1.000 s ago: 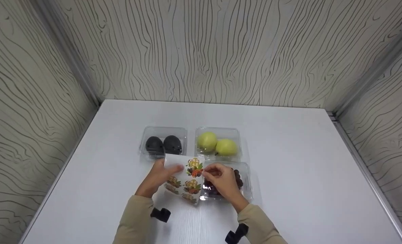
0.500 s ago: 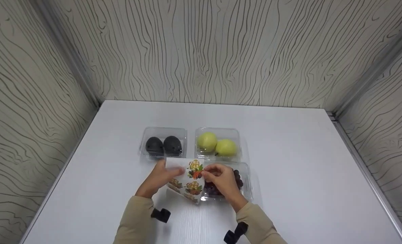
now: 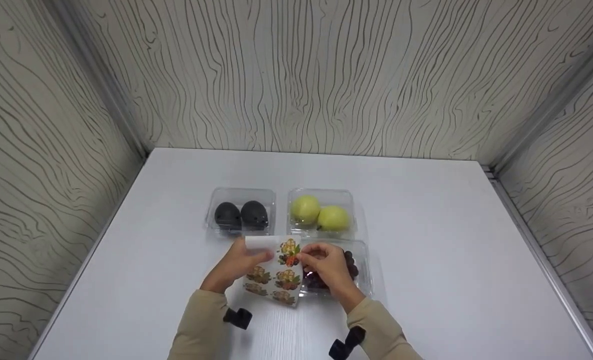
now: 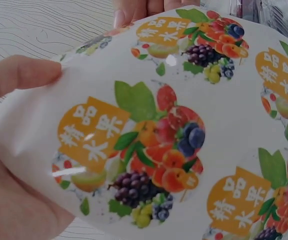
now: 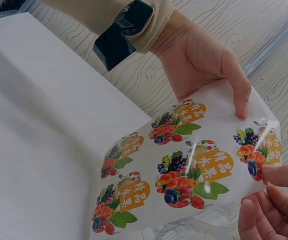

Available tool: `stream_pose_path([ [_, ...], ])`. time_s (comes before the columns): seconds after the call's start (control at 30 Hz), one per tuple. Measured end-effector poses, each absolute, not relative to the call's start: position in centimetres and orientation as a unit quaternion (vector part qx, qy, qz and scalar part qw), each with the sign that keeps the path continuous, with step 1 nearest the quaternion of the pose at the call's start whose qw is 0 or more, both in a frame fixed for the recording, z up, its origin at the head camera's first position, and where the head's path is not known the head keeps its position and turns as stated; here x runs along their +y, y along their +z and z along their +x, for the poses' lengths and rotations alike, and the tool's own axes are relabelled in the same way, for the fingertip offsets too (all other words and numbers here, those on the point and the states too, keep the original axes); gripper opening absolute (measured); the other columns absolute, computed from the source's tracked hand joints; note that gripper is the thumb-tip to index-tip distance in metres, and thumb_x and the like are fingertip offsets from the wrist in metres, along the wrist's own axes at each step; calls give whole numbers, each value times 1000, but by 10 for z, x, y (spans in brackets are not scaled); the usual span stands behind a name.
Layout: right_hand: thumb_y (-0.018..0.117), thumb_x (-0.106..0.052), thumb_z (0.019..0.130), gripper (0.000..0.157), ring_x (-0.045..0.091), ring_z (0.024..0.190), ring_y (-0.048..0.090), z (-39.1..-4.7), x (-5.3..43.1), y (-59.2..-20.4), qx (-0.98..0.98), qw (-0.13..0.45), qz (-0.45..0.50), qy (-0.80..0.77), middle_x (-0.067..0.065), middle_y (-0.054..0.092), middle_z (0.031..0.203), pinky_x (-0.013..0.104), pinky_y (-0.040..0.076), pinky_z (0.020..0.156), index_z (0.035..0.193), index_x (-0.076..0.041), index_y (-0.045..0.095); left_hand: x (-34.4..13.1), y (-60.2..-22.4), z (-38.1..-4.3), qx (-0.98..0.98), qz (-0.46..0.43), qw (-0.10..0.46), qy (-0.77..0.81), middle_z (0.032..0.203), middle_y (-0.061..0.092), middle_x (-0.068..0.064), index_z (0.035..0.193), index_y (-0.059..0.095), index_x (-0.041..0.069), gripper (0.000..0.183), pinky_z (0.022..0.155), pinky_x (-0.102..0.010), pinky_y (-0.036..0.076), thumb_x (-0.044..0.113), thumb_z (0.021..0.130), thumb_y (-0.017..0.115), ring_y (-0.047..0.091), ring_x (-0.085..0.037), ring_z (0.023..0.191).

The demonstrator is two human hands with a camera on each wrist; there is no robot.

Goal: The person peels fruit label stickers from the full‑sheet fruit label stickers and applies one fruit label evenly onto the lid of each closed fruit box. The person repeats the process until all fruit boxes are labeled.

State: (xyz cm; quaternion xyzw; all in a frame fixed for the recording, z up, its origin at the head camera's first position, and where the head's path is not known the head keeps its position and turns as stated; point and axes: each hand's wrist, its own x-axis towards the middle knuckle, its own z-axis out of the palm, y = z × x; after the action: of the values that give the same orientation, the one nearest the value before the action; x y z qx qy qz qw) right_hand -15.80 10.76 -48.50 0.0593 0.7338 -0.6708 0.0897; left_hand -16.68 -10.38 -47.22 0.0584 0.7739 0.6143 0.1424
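Observation:
My left hand (image 3: 233,265) holds a white sheet of fruit stickers (image 3: 258,241) tilted over the table, its thumb lying across the front and the other fingers behind. At the sheet's right edge, the thumb and forefinger of my right hand (image 3: 334,270) pinch the border beside the upper right sticker (image 5: 256,150). Each sticker shows mixed fruit and an orange label with white characters. The sheet bows, and its lower part hangs free. Behind my right hand is a clear box (image 3: 365,282) of dark grapes (image 3: 351,264), partly hidden.
Two more clear plastic boxes stand behind the sheet. The left box (image 3: 243,192) has two dark oval fruits (image 3: 253,215); the right one (image 3: 321,191) has two yellow-green fruits (image 3: 334,218). All are on a white table (image 3: 426,225) enclosed by patterned walls (image 3: 296,75).
The sheet has shifted slightly down toward me, and its lower part, bent back half a second ago, now hangs flatter. Both hands keep their hold, the left thumb a little lower.

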Motion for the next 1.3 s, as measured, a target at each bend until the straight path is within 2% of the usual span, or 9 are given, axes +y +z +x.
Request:
stream_pose_path([
  [0.07,73,-7,82,20,7,67,62,-158,108,-485,737,87,57,-668,-6,66,73,25,57,67,94,7,65,-104,-473,-167,774,65,140,614,116,65,-26,118,58,-9,40,92,-38,52,13,86,68,65,-22,101],
  [0.3,74,-9,81,19,7,65,57,-157,107,-482,762,73,58,-640,-5,64,74,22,53,61,91,4,65,-103,-474,-168,775,77,149,609,113,66,-27,119,59,-10,40,89,-37,54,14,87,66,67,-21,97],
  [0.47,73,-8,82,16,8,64,58,-157,107,-482,758,78,63,-645,-4,65,73,25,55,63,90,4,64,-102,-474,-168,774,80,145,611,112,67,-28,118,59,-10,40,87,-36,55,14,87,66,67,-20,95],
  [0.7,71,-5,83,13,9,63,60,-156,106,-481,747,78,68,-657,-3,65,72,27,56,64,88,4,63,-102,-477,-169,775,71,148,610,108,69,-23,115,61,-8,39,79,-27,52,16,86,67,65,-13,87],
  [0.87,70,-5,84,13,8,64,59,-156,104,-480,745,75,66,-660,-2,64,72,26,56,64,89,5,63,-102,-480,-171,772,61,144,617,103,71,-20,112,63,-7,36,78,-24,53,18,86,68,67,-12,84],
  [1.07,70,-4,84,12,7,63,60,-157,103,-480,747,69,62,-658,-4,64,70,27,57,64,86,5,62,-100,-479,-171,772,34,144,618,99,73,-15,110,64,-4,38,77,-25,54,25,87,69,68,-11,82],
  [1.3,69,-3,84,13,5,69,60,-154,101,-479,728,74,49,-680,-3,63,73,23,57,65,88,6,61,-100,-478,-170,766,21,142,626,105,71,-17,114,62,-3,37,83,-28,55,24,89,66,68,-12,86],
])
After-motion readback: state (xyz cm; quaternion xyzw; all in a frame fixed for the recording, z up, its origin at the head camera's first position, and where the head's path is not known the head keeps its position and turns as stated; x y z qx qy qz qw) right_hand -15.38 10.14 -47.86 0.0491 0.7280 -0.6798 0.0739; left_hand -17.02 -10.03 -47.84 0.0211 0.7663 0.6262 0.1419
